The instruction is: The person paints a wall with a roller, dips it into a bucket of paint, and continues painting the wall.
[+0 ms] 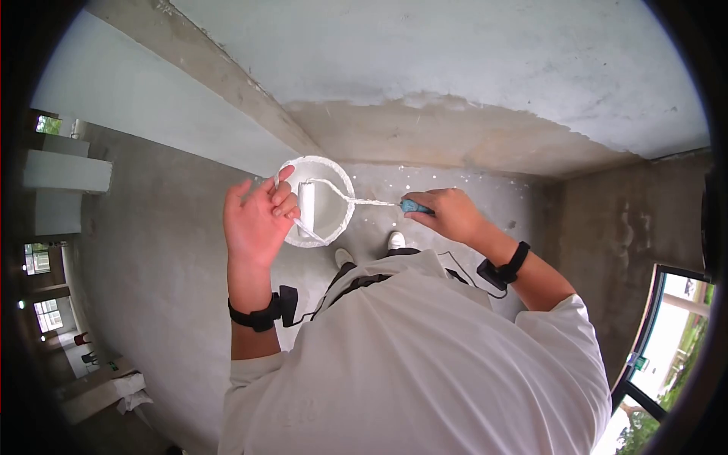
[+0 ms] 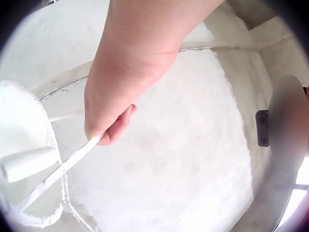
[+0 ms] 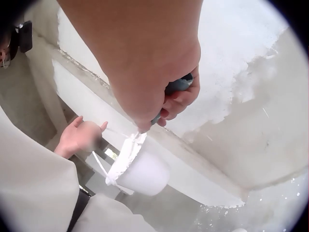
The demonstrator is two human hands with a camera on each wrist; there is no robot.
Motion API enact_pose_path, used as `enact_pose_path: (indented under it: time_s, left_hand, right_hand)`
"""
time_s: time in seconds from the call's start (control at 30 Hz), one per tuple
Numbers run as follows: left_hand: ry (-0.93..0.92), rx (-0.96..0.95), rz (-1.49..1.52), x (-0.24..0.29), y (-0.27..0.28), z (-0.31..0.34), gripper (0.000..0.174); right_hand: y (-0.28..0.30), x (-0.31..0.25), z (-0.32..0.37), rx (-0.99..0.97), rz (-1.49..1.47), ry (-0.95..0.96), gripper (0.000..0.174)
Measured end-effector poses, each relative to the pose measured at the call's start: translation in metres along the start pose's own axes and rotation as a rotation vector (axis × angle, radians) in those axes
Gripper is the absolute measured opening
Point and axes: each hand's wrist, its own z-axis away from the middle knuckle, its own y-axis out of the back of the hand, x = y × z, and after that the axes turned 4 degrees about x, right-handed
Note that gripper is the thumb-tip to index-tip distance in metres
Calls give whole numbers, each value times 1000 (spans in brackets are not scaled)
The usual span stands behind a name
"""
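My left hand (image 1: 258,221) has the white bail (image 1: 311,233) of a paint bucket (image 1: 346,220) hooked in its curled fingers. In the left wrist view the bail (image 2: 72,160) runs down from those fingers to the bucket's rim. My right hand (image 1: 459,216) grips the blue handle (image 1: 415,206) of a paint roller. The roller's paint-coated frame (image 1: 371,202) reaches across the rim, and its white sleeve (image 1: 306,205) lies inside the bucket against the left side. White paint thickly coats the rim. From the right wrist view, the bucket (image 3: 147,174) shows from the side below my right hand.
A wall (image 1: 470,53) coated white above and bare below stands ahead. A ledge or beam (image 1: 174,98) runs along the left. White drips spot the floor (image 1: 425,178) near my shoes (image 1: 396,240). A window (image 1: 667,334) is at the right.
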Motion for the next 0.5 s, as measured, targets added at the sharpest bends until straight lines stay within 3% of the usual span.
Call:
enact_pose_path:
  time_s: [0.07,0.13,0.5]
  left_hand:
    - [-2,-8,-3,3,6,-3,67]
    - [6,-10,-11,4,1,-3,67]
    - [115,50,-42,8,21,-17,63]
  right_hand:
    - [-4,5,-1,29,-31,35,30]
    - [-3,14,3,84,138,13,30]
    - [14,16,34,198,9,-191,26]
